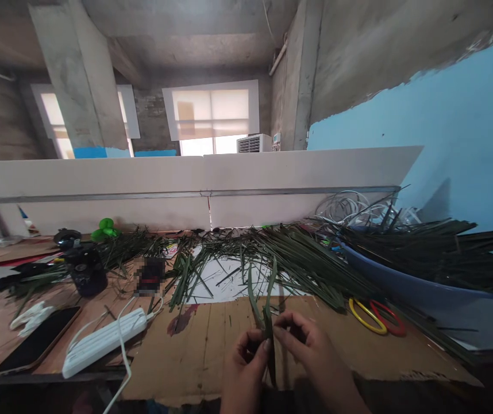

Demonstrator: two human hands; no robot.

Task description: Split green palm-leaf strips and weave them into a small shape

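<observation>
Long green leaf strips [268, 316] stand upright in front of me, with two pointed ends spreading apart at the top and a tail hanging below. My left hand [249, 362] pinches them between thumb and bent fingers. From the other side, my right hand [304, 345] is closed too, its thumb and forefinger tips meeting at the strips' right edge. What lies inside the right fingertips is partly hidden. Both hands are over a brown cardboard sheet [195, 351]. Right of them lie scissors [376, 318] with one yellow and one red handle loop.
Cut leaves [311, 259] heap across the back, and a blue basin [405, 279] full of them stands right. At left are a white power strip [104, 339] with its cable, a phone [39, 339], crumpled tissue [33, 316] and a dark jar [85, 267]. A white partition [143, 178] rises behind.
</observation>
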